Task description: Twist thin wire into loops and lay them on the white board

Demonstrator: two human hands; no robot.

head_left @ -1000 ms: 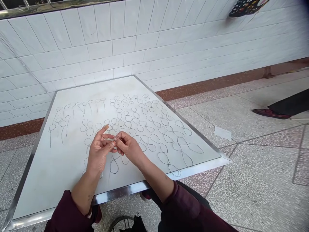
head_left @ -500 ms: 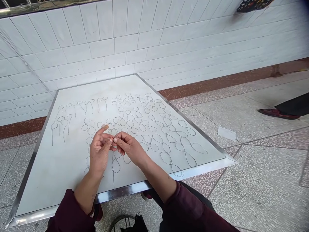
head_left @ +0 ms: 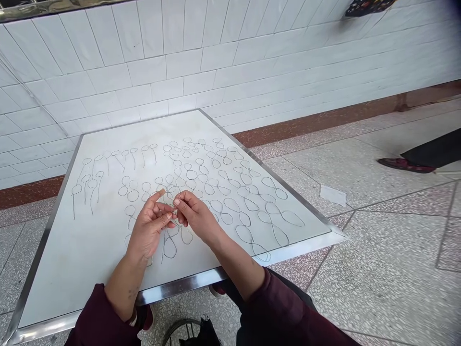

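Note:
Above the near part of the white table (head_left: 90, 283), my left hand (head_left: 149, 226) and my right hand (head_left: 192, 214) meet with their fingertips close together. Thumb and fingers of each hand are pinched on a thin dark wire, mostly hidden by the fingers. A straight end of this wire (head_left: 163, 252) hangs below my left hand. One finger of my left hand sticks out and has a tan wrap at its tip. Around and beyond the hands lie several wires bent into figure-eight shapes (head_left: 275, 189). Several single-loop wires with straight tails (head_left: 74, 204) lie at the far left.
A metal edge (head_left: 183, 283) frames the table, whose far side stands against a white tiled wall (head_left: 144, 72). On the floor at the right are a scrap of white paper (head_left: 333, 195) and another person's shoe (head_left: 405, 165). A stool (head_left: 176, 331) shows below.
My right fingertips have lifted slightly above the left ones and moved a little apart. The hanging wire end has swung left and shows shorter. The view has shifted slightly.

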